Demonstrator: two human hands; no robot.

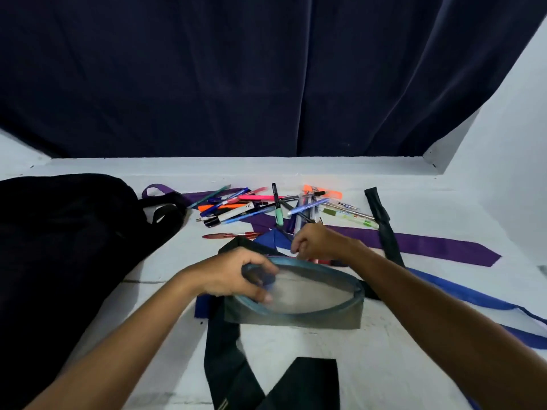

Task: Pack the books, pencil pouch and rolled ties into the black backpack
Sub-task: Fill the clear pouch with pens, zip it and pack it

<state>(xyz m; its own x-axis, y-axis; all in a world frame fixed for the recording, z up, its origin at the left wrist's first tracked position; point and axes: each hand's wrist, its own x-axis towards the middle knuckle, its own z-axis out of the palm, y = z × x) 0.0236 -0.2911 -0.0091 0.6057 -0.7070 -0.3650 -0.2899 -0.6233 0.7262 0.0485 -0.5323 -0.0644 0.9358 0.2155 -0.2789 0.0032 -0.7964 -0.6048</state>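
Note:
A grey pencil pouch with a teal zipper rim lies open at the centre of the white surface. My left hand grips its left rim, fingers curled over the edge. My right hand is curled at the pouch's far rim, pinching something small and red there; what it is I cannot tell. The black backpack lies at the left. Unrolled ties lie spread around: a purple tie, a blue tie and black ties. No books are in view.
A heap of pens and markers lies behind the pouch, with a red pen nearer. A dark curtain hangs behind the surface, and a white wall rises at the right.

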